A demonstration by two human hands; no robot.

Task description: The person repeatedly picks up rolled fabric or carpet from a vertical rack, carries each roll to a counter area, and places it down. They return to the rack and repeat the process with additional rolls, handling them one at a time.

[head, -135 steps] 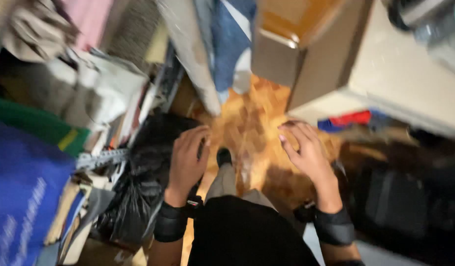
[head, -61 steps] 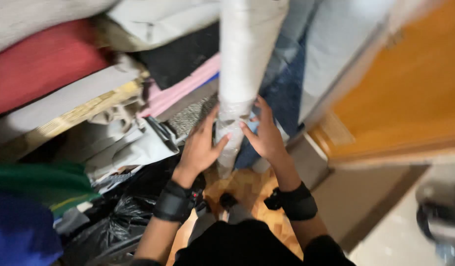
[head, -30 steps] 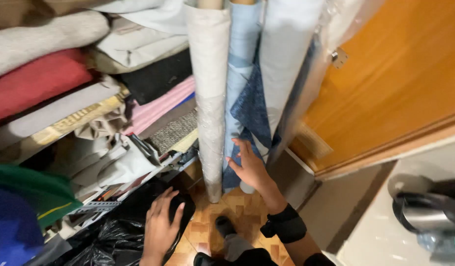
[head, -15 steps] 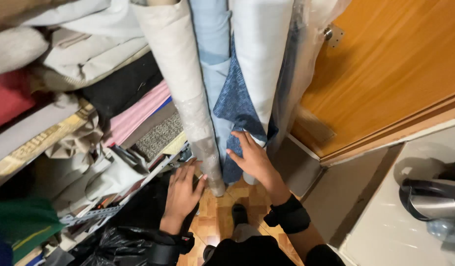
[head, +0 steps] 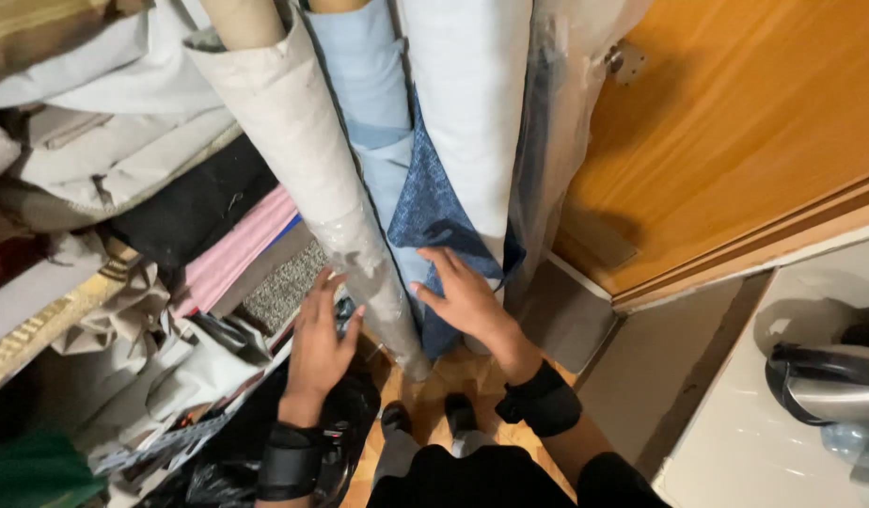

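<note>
Several tall fabric rolls stand upright in a corner in the head view. A pale grey-white roll leans at the front left, its lower end wrapped in clear plastic. My left hand is open just left of that plastic-wrapped end, fingers spread and close to it. My right hand lies flat with fingers apart against the dark blue patterned fabric that hangs beside a light blue roll and a white roll. Both wrists wear black bands.
Folded fabrics in grey, black and pink are stacked on shelves at left. A black plastic bag sits low left. A wooden door stands at right. A metal kettle rests on a white surface at lower right. My feet stand on wooden floor.
My left hand has risen from the black bag toward the pale roll's lower end. My right hand stays on the blue fabric. The view has tilted slightly closer to the rolls.
</note>
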